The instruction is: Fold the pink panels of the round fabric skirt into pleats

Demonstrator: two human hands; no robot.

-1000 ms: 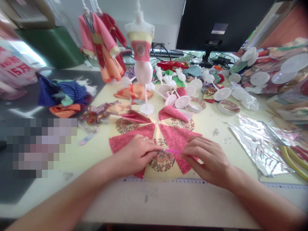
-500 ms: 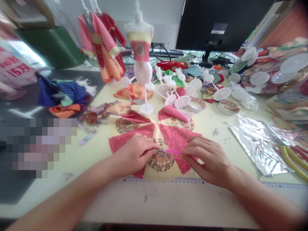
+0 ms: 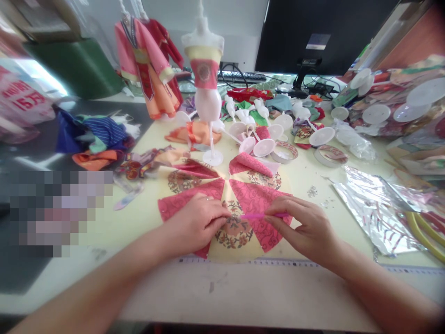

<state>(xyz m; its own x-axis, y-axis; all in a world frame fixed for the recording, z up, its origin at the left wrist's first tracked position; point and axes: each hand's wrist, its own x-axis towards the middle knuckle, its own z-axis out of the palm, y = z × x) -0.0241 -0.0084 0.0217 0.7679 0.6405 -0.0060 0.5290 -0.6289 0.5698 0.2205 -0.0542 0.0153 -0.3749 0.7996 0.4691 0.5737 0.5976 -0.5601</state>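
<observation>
Left hand [image 3: 199, 219] rests on patterned cloth [image 3: 239, 234], grip unclear; right hand [image 3: 309, 227] pinches a pink stick [image 3: 254, 216], whose push could pucker the cloth.

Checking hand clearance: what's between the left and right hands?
Head view: a pink stick, held in the right hand and pointing toward the left hand, over the patterned cloth.

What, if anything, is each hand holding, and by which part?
Right hand holds a slim pink stick near its middle. Left hand, on red and cream patterned cloth: cannot be told.
</observation>
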